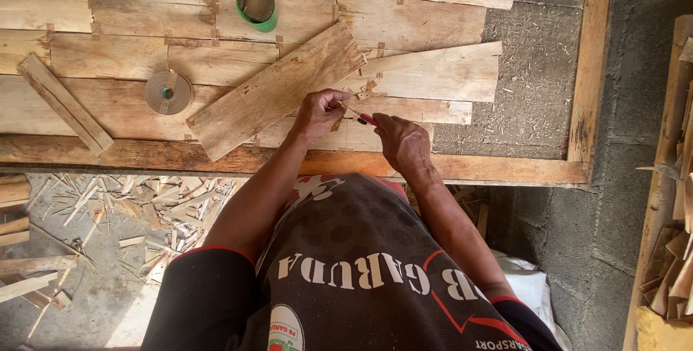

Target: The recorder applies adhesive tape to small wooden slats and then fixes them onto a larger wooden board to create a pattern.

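Note:
My left hand (317, 111) is closed, its fingertips pinching a small strip of brown tape over the thin wood veneer sheets (419, 77) on the workbench. My right hand (401, 142) grips a small red-handled cutter (361, 116), whose tip meets the tape just by my left fingers. A loose rough veneer plank (278, 91) lies diagonally right beside my left hand. Small brown tape patches dot the seams between the sheets.
A roll of brown tape (167, 92) and a green cup (256, 5) sit on the veneer farther left. A narrow slat (63, 102) lies at the left. The wooden bench frame (505, 169) borders the front. Offcuts litter the floor (108, 214); scrap veneer is stacked at right (675, 250).

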